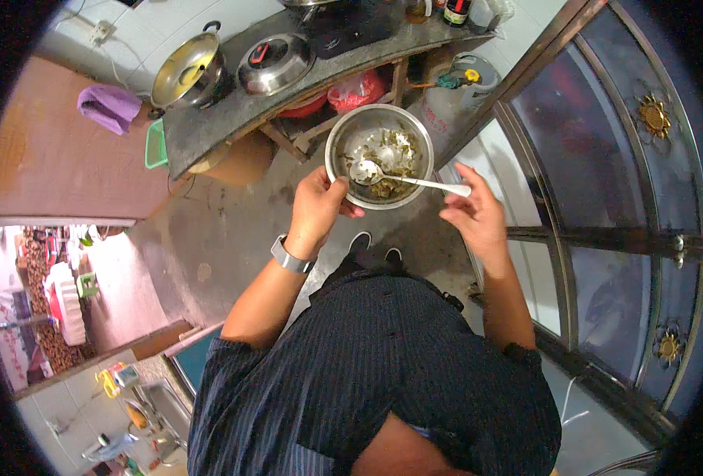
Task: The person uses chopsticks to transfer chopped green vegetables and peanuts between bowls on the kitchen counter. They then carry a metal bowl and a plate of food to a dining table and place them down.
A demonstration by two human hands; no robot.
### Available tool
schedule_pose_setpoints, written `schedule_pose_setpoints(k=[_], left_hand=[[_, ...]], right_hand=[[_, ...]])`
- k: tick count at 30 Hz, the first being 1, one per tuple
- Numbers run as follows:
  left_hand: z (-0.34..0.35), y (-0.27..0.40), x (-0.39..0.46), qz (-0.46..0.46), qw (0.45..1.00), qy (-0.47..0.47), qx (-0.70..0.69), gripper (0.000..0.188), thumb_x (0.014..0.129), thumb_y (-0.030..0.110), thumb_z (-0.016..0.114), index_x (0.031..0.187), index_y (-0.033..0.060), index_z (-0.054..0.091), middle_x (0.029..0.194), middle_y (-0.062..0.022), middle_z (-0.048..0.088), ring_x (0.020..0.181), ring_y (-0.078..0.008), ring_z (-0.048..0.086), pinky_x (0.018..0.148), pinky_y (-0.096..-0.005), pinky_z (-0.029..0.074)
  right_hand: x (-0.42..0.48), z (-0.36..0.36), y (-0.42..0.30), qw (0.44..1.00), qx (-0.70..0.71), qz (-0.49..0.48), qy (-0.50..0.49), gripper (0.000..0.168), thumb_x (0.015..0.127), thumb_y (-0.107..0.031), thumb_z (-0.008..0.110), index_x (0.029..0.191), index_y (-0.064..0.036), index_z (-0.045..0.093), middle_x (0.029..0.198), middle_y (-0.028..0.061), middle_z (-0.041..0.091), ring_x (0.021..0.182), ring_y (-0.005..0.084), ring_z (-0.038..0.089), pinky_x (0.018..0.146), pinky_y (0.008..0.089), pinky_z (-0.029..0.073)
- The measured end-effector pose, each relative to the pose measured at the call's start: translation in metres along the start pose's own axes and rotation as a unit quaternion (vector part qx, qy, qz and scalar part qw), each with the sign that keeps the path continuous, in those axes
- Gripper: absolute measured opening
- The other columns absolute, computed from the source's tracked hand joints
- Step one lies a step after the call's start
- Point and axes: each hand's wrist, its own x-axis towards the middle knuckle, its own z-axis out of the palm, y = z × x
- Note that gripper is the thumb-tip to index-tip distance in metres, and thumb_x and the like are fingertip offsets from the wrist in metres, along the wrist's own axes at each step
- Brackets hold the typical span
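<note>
My left hand (323,202) grips the left rim of a round stainless steel bowl (426,160), thumb on the rim and fingers underneath. Bits of dark green leafy food (389,189) cling to the bowl's bottom and sides. A metal spoon (414,179) lies in the bowl, its handle sticking out over the right rim. Beside the handle's end is my right hand (473,208), fingers apart and slightly blurred; it does not appear to hold the spoon. A watch with a metal band (292,256) is on my left wrist.
Ahead runs a dark stone counter (208,134) with a wok (186,74), a domed steel lid (276,64) and bottles (457,12). Under it stand red containers (357,91) and a gas cylinder (446,113). A glazed metal door (589,143) is to the right, a sink (164,404) at lower left.
</note>
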Motion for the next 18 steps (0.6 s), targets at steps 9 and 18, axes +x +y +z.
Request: schedule_pose_setpoints(k=[9, 18], left_hand=[[0.046, -0.024, -0.03, -0.014, 0.993, 0.116, -0.007, 0.02, 0.089, 0.007, 0.044, 0.102, -0.0068, 0.049, 0.079, -0.0151, 0.064, 0.056, -0.0212, 0.064, 0.05, -0.0273, 0.055], [0.043, -0.089, -0.011, 0.0, 0.977, 0.21, -0.027, 0.021, 0.088, 0.007, 0.044, 0.102, -0.0083, 0.049, 0.081, -0.0148, 0.063, 0.056, -0.0221, 0.064, 0.05, -0.0278, 0.055]], right_hand=[[0.039, -0.01, -0.017, 0.987, 0.009, -0.043, -0.155, 0.016, 0.089, -0.009, 0.057, 0.1, -0.001, 0.065, 0.077, 0.0051, 0.06, 0.058, 0.0088, 0.054, 0.053, 0.0203, 0.043], [0.071, -0.028, 0.045, 0.929, -0.126, -0.227, -0.263, 0.014, 0.083, -0.001, 0.06, 0.096, 0.001, 0.064, 0.082, 0.0103, 0.061, 0.064, 0.0154, 0.061, 0.056, 0.0258, 0.049]])
